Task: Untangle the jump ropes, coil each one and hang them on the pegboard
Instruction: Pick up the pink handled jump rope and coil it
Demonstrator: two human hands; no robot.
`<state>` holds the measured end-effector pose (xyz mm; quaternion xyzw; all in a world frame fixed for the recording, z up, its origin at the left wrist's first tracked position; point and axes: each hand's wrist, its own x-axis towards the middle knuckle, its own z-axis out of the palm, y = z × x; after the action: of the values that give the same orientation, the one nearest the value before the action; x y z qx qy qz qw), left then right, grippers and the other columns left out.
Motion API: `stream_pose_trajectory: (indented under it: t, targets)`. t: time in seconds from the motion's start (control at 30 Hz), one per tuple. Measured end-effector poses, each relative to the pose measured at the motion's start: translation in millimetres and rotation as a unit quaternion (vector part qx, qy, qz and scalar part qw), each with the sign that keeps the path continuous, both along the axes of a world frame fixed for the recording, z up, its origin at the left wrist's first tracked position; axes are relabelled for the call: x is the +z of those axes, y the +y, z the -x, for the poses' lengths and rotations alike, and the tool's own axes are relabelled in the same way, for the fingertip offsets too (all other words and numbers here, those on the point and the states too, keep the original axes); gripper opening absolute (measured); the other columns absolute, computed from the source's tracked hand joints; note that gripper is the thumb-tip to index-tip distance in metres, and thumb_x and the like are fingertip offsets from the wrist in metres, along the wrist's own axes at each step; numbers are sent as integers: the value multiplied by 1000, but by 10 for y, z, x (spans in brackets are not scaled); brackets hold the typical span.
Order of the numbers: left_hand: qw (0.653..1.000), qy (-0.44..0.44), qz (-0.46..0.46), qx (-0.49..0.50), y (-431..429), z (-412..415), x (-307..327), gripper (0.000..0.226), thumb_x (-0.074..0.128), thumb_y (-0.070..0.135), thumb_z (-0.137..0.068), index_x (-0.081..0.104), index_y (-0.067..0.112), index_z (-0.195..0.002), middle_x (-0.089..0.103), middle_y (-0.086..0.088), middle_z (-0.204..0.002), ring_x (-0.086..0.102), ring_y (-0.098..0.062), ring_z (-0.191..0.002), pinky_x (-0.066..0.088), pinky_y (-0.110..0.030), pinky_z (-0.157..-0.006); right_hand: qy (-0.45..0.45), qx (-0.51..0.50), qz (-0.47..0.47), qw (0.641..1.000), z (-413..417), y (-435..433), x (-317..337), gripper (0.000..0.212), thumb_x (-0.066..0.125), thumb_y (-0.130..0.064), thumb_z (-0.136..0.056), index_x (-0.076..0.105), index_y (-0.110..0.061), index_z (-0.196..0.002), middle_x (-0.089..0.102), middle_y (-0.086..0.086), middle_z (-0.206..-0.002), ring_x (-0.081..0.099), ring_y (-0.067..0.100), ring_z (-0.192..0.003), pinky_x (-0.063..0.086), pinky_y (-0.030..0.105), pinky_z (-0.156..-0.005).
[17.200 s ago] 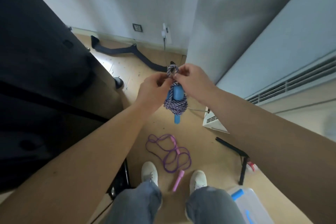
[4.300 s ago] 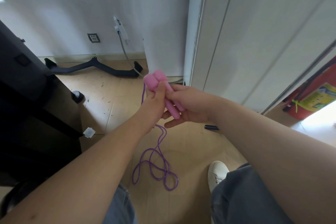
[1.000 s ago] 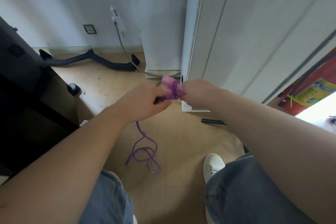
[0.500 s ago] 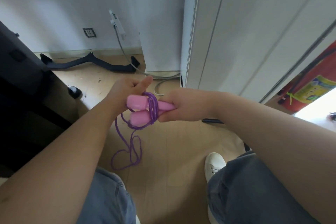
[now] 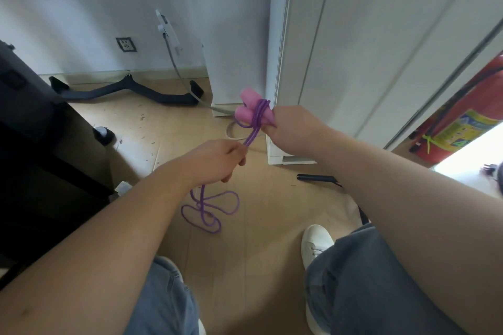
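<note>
My right hand (image 5: 292, 129) grips the two pink handles (image 5: 249, 107) of the purple jump rope side by side, their ends pointing up and left. A few turns of purple rope (image 5: 260, 114) wrap around the handles. My left hand (image 5: 217, 162) holds the rope just below the wraps, drawing it taut down and left. The loose remainder of the rope (image 5: 209, 212) hangs from my left hand and lies in loops on the wooden floor. The blue rope and the pegboard are out of view.
A black cabinet (image 5: 35, 144) fills the left side. A black bar attachment (image 5: 128, 91) lies by the wall, near a white appliance (image 5: 294, 62) with a grey hose. A red fire extinguisher (image 5: 462, 122) stands at right. My legs and white shoe (image 5: 317, 242) are below.
My left hand has dropped below and left of the handles, pulling the rope taut. The handles have risen and tilted up. Less rope lies on the floor than a second ago.
</note>
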<state>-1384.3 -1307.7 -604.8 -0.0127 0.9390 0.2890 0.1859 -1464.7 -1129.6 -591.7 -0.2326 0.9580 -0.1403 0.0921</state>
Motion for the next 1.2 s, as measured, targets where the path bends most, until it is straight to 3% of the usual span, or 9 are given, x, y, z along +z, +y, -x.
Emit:
stream_pose_trajectory:
  t: [0.2, 0.43, 0.73, 0.8, 0.83, 0.87, 0.9, 1.0, 1.2]
  targets:
    - [968, 176, 153, -96, -38, 8, 65, 49, 45, 51, -99, 54, 18, -64, 56, -2, -59, 52, -18, -56, 44, -35, -56, -14, 23, -116, 993, -128, -98, -178, 10, 48, -12, -97, 55, -12, -104, 57, 6, -91, 54, 27, -79, 39, 32, -68]
    - [936, 287, 179, -102, -234, 48, 89, 52, 47, 73, -84, 47, 31, -54, 53, 7, -57, 49, -13, -59, 42, -32, -56, -65, 253, -183, 948, -338, -224, -53, 12, 53, -26, -97, 57, -15, -96, 58, 2, -84, 58, 27, -81, 49, 36, -73]
    - [988, 97, -117, 16, -400, 56, 157, 42, 58, 62, -85, 67, 21, -83, 60, 9, -54, 51, 4, -46, 40, -22, -56, -81, 291, -17, 953, -642, -304, 259, 10, 62, -22, -94, 56, -20, -86, 54, -9, -74, 52, 7, -66, 36, 16, -58]
    - [924, 31, -378, -56, -316, 11, 154, 47, 67, 54, -83, 68, 13, -105, 73, 3, -82, 67, -2, -73, 54, -28, -68, -113, 247, 64, 960, -688, -281, 333, 18, 64, -23, -95, 53, -27, -81, 55, -11, -75, 51, 1, -65, 35, 10, -57]
    - [878, 70, -457, -122, -305, 68, 8, 48, 77, 41, -81, 65, 10, -116, 73, -3, -100, 69, -10, -92, 59, -30, -77, -119, 221, 99, 963, -693, -263, 364, 21, 65, -22, -94, 52, -28, -79, 56, -11, -76, 52, 0, -66, 35, 9, -58]
    - [856, 217, -468, 4, -349, 172, -138, 58, 87, 35, -69, 66, 8, -116, 71, -6, -104, 68, -13, -98, 60, -28, -81, -115, 194, 128, 966, -680, -246, 379, 20, 66, -21, -94, 53, -27, -79, 58, -11, -76, 53, 0, -67, 35, 10, -59]
    - [888, 192, -384, 161, -452, 127, -65, 61, 92, 40, -57, 69, 9, -104, 69, -3, -93, 68, -9, -88, 59, -20, -73, -108, 165, 153, 968, -651, -227, 389, 18, 66, -19, -93, 55, -24, -79, 59, -9, -75, 53, 3, -66, 36, 10, -59]
    - [986, 73, -103, 106, -491, -9, -46, 43, 53, 51, -97, 53, 15, -71, 48, 4, -61, 43, -4, -43, 38, -19, -53, -77, 45, 216, 972, -480, -155, 348, 20, 65, -17, -90, 56, -20, -72, 55, -5, -65, 50, 10, -58, 40, 22, -57]
    - [992, 18, -121, 25, -214, -131, 127, 61, 36, 62, -99, 63, 17, -69, 48, 2, -56, 38, -11, -47, 37, -29, -57, 4, -75, 78, 994, -135, -80, 125, 16, 52, -13, -91, 51, -14, -75, 45, -2, -65, 46, 21, -61, 33, 29, -58]
